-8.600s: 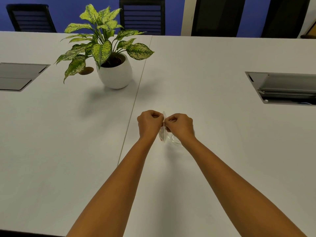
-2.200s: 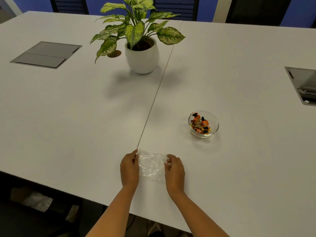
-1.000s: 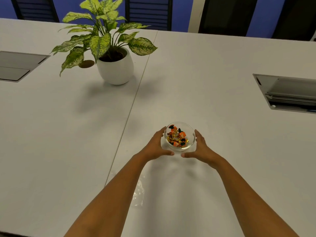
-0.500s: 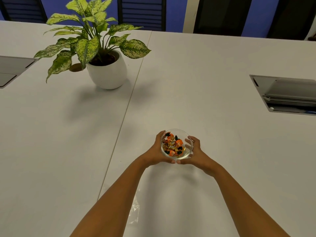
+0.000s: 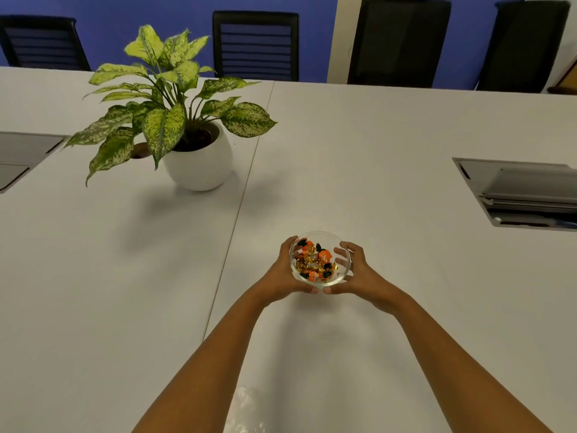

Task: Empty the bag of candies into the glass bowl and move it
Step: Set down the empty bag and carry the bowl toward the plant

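So the pouring part is looking done here: the candies (image 5: 315, 262), a mix of orange, gold and dark wrappers, are sitting in the glass bowl (image 5: 340, 275), and the bag (image 5: 246, 412) is lying flat and see-through on the white table (image 5: 374, 151) near the bottom edge of the view, between the person's forearms, with nothing visible inside it as far as anyone can tell. What's left is the "move it" half, and that seems to be underway. The left hand (image 5: 282, 271) is cupping the bowl's left side and the right hand (image 5: 359, 270) is cupping the right side, fingers curled around the glass and thumbs nearly meeting under the near rim, so both hands are partly closed on the bowl rather than clenched tight. It's looking like the bowl is being held just off the table, though the gap itself is hard to make out, so don't take that as certain. It's sitting a little right of the table seam, well apart from the potted plant (image 5: 196, 157) up on the left and the open cable hatch (image 5: 524, 195) on the right. Where it's meant to end up isn't something the view is giving away.
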`<state>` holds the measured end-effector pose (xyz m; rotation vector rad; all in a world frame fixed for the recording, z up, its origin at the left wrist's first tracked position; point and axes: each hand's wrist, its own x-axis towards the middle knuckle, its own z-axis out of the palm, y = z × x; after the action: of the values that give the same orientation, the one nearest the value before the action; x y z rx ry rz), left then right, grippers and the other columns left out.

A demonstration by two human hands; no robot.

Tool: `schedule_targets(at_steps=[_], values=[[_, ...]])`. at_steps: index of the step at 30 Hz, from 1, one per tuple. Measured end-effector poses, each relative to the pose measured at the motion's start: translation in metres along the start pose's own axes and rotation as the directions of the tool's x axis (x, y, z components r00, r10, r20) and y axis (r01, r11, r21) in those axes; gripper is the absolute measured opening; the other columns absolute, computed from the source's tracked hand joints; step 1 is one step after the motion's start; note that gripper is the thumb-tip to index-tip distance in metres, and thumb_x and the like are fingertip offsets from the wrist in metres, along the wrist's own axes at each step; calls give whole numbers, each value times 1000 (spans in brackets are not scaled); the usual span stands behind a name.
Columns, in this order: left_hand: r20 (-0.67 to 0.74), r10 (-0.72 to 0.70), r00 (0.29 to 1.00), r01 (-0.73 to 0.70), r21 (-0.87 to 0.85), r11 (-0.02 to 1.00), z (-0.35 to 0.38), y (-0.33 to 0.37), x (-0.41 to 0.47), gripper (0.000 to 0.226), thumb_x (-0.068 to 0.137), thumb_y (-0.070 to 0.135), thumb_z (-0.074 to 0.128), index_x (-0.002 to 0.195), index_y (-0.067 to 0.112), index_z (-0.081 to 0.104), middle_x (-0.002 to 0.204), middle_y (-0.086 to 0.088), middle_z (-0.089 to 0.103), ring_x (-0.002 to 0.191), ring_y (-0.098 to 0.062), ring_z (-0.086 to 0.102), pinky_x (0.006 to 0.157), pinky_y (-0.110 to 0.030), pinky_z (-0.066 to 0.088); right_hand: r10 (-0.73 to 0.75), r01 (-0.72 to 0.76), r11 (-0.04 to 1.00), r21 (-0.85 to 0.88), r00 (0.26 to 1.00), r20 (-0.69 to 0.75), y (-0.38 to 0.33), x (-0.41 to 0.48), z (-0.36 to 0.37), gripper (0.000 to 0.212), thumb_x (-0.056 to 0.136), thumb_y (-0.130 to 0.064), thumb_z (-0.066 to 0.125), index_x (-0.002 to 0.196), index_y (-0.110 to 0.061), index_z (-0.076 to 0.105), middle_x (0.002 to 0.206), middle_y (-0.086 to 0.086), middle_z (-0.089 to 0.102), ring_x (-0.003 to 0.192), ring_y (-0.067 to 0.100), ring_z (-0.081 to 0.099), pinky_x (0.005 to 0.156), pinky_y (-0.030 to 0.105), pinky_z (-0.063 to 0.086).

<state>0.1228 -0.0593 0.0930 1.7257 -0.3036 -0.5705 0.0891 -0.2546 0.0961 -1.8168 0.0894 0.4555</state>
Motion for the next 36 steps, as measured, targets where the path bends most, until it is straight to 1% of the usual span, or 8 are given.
schedule_targets(at_steps=[2,5,13,18,20,22,24,36], values=[[-11,19,1000,-19,-2,1000,-14,11,8,105,64,-10,78,141,18,13,144,-7,31,122,-15,40,76,-10,54,-24,24,1000,0,1000,0,-16,14,-3,108,66,-7,83,141,-30,9,154,-1,21,125,9,33,70,8,50],[-45,46,998,-45,12,999,-40,25,23,104,64,-9,78,141,18,14,143,-7,32,120,-15,41,72,-7,54,-53,53,999,5,999,8,-41,42,-5,107,66,-7,83,140,-31,10,154,0,21,126,10,33,83,15,46],[-135,47,990,-37,75,997,-118,36,66,104,64,-3,80,142,21,15,144,-4,31,121,-13,39,72,-8,53,-80,81,997,-8,995,58,-86,130,6,104,68,-8,82,141,-31,11,155,0,21,127,12,32,91,24,41],[-171,26,985,-12,87,996,-150,24,88,102,64,-4,80,141,20,16,144,-5,32,120,-13,38,68,-1,50,-65,65,998,5,995,77,-90,177,20,103,69,-6,80,142,-29,11,155,2,21,137,20,30,95,28,40],[-182,12,983,4,86,996,-161,15,96,101,65,-5,79,141,18,17,146,-7,32,122,-14,40,74,-6,51,-52,51,999,13,994,93,-88,195,26,102,70,-4,79,142,-28,11,155,2,21,138,21,29,96,28,40],[-190,-17,982,33,82,996,-170,6,103,101,66,-5,78,142,16,16,148,-9,32,128,-18,40,89,-18,49,-36,33,999,24,993,108,-83,211,32,103,70,-3,79,142,-28,10,156,3,19,141,23,26,100,31,39],[-192,-38,981,54,78,995,-174,0,104,101,66,-6,78,143,15,15,148,-10,32,128,-16,40,93,-24,45,-25,21,999,35,992,124,-79,217,37,103,70,-2,79,142,-28,10,156,3,19,142,24,24,101,32,38],[-219,-84,972,100,66,993,-183,-31,111,99,67,-6,77,142,12,16,148,-10,31,119,-9,39,91,-20,44,6,-17,998,60,986,168,-56,244,55,104,68,-1,80,141,-29,11,154,3,20,139,22,27,99,29,38]])
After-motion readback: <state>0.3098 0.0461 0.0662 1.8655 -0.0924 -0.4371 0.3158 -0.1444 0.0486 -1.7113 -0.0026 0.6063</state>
